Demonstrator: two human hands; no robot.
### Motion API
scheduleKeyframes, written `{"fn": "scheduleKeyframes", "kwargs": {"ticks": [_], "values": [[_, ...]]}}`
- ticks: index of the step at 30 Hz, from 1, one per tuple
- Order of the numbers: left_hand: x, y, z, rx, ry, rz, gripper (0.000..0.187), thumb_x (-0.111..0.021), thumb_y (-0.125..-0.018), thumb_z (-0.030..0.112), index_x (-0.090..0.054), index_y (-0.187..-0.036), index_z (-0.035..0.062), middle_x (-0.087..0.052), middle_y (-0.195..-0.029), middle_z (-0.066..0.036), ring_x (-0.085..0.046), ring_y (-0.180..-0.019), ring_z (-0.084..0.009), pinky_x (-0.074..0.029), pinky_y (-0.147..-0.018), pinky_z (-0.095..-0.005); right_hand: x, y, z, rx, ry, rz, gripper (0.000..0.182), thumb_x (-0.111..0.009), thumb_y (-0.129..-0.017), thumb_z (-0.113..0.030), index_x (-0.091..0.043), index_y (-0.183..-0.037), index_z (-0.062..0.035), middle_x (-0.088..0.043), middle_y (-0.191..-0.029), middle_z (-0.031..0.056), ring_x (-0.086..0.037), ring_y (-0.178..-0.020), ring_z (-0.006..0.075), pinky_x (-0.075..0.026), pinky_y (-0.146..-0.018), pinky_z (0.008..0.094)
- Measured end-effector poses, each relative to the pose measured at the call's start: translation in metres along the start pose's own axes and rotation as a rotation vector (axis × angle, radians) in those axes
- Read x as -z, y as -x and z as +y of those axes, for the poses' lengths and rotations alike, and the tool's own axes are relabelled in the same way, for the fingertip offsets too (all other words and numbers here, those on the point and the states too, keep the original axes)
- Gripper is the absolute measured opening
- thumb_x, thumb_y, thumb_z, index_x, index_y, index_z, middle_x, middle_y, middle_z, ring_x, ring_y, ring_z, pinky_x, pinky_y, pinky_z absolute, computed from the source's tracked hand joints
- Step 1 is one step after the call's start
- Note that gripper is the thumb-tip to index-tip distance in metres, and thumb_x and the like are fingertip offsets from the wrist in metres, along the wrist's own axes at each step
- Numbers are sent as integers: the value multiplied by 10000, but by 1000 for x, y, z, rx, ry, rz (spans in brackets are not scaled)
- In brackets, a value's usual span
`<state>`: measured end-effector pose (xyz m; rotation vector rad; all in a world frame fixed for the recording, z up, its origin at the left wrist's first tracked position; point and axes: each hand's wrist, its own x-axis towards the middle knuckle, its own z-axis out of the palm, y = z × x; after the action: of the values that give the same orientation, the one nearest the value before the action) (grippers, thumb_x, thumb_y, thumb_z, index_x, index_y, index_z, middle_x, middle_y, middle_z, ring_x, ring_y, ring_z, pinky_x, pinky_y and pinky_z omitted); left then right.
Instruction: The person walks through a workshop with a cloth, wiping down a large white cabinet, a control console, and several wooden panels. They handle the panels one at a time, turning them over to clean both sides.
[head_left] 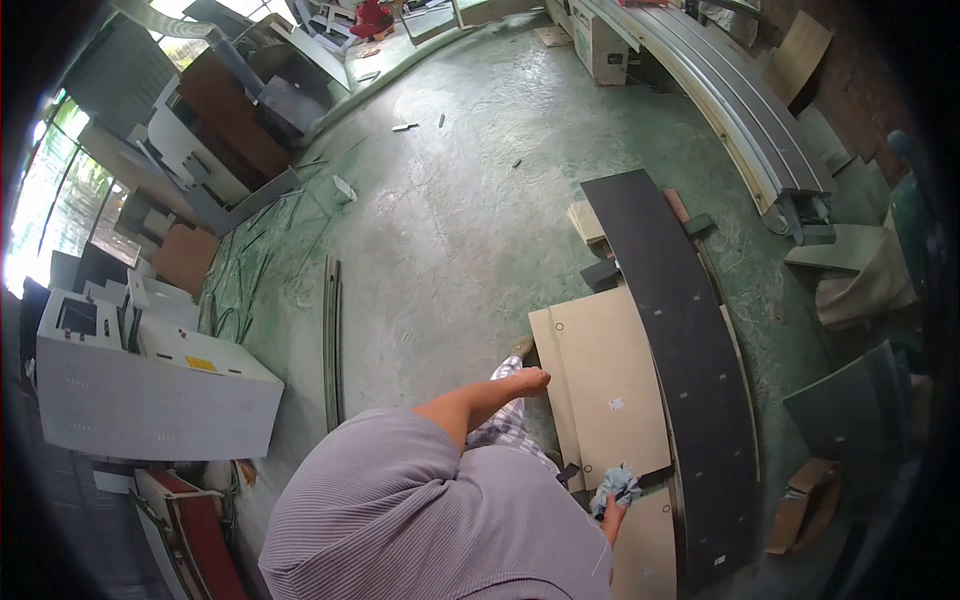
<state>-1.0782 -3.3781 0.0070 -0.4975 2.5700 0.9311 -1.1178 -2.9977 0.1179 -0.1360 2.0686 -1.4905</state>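
My right hand (613,520) grips a crumpled light blue-grey rag (616,487) over the lower end of a beige panel (605,385). My left hand (533,381) is closed in a loose fist beside that panel's left edge, and nothing shows in it. The panel has small round holes near its corners and a small white label. Below the rag lies a second beige panel (645,550), partly hidden by my right arm. A long dark board (685,370) with several small pale marks runs along the right side of both panels.
A white machine cabinet (160,400) stands at left. Long thin strips (332,340) lie on the green floor (430,220). A long metal-railed machine bed (730,110) is at upper right. An open cardboard box (803,505) sits at lower right. Large panels (225,115) lean at upper left.
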Motion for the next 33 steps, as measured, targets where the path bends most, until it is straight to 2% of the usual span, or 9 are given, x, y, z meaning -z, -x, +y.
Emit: {"fn": "scheduleKeyframes", "kwargs": {"ticks": [3, 5, 8, 14, 17, 22, 27, 31, 33], "values": [[22, -45, -11, -17, -26, -100, 238, -519, -709, 210, -556, -843, 17, -589, -773, -180, -575, -751, -336, -452, -638, -421, -9, -12, -8, 145, 200, -64, 357, -453, -838, -147, -411, -1145, 31, -378, -1190, 157, -392, -1077, 230, -297, -912, 332], [58, -62, -3, -34, 48, -73, 208, -500, -695, 221, -559, -766, 34, -583, -729, -184, -576, -736, -344, -456, -616, -432, -27, -44, 35, -411, 156, 154, 430, -521, -796, -128, -383, -1155, 63, -408, -1169, 169, -400, -1079, 228, -300, -913, 330], [89, -101, -23, -115, 141, -19, 184, -527, -690, 210, -550, -780, 51, -579, -754, -165, -562, -744, -341, -448, -630, -421, -59, -82, 71, -435, -100, 222, 564, -607, -733, -142, -352, -1187, 75, -410, -1193, 179, -384, -1115, 232, -286, -934, 325], [141, -163, -113, -62, 147, -57, 203, -536, -715, 231, -557, -802, 50, -585, -786, -166, -563, -775, -341, -450, -647, -430, -163, -180, 62, -323, -195, 173, 634, -629, -711, -158, -323, -1213, 79, -378, -1236, 181, -356, -1151, 236, -267, -954, 318], [185, -168, -147, 215, -31, -140, 229, -535, -705, 198, -581, -867, 43, -591, -856, -180, -569, -828, -343, -467, -694, -414, -207, -234, 31, -286, -112, 150, 675, -638, -703, -173, -302, -1237, 68, -356, -1262, 180, -336, -1172, 237, -250, -967, 310], [218, -174, -186, 268, -119, -4, 235, -530, -688, 204, -571, -834, 24, -595, -821, -177, -570, -792, -345, -458, -671, -429, -249, -287, -20, -118, -147, 35, 620, -635, -693, -174, -358, -1200, 52, -421, -1211, 176, -396, -1128, 254, -283, -947, 309], [183, -159, -146, 201, -108, 98, 254, -530, -695, 237, -572, -828, 25, -597, -818, -173, -564, -790, -353, -453, -673, -430, -223, -271, -1, 48, -188, -11, 566, -648, -662, -167, -419, -1131, 53, -490, -1131, 177, -462, -1056, 283, -326, -917, 322], [126, -120, -62, 25, -72, -150, 265, -531, -668, 184, -586, -858, 8, -586, -843, -199, -569, -819, -345, -456, -694, -423, -147, -225, 88, 17, 3, 75, 619, -666, -640, -194, -407, -1140, 64, -481, -1129, 205, -461, -1052, 300, -327, -923, 333], [107, -96, -10, -19, -140, -280, 353, -565, -704, 255, -557, -1001, 63, -584, -915, -166, -556, -871, -316, -437, -732, -406, -110, -179, 122, -99, 41, 191, 604, -638, -668, -210, -398, -1150, 65, -459, -1155, 204, -448, -1062, 297, -329, -913, 336]]}}
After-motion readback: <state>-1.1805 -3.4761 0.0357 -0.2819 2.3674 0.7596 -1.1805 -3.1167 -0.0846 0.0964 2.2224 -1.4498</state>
